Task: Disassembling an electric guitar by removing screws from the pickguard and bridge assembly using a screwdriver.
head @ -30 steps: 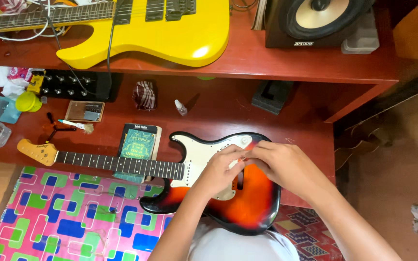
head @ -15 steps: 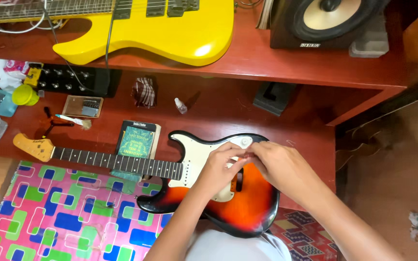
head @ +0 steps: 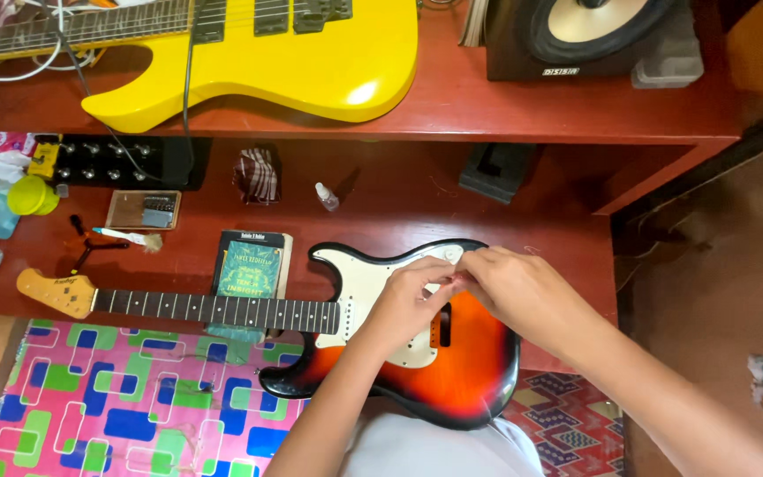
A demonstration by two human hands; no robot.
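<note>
Red-brown desk (head: pixel 523 208) filling mid-frame | I'm watching sunburst guitar (head: pixel 452 375), neck running left | left hand (head: pixel 412 300), right hand (head: pixel 518 291) both pinching something small together over white pickguard (head: pixel 368 283), lower centre

There are two guitars: one yellow guitar (head: pixel 258 62) at 12 o'clock and one orange and black guitar (head: pixel 461 371) at 6 o'clock. There are two hands, a left hand (head: pixel 412 305) and a right hand (head: pixel 518 287), both on the orange and black guitar. There is one speaker (head: pixel 576 35) at 1 o'clock, one green book (head: pixel 252 265), one small white bottle (head: pixel 326 196) and one yellow cup (head: pixel 32 195) at 9 o'clock.
</note>
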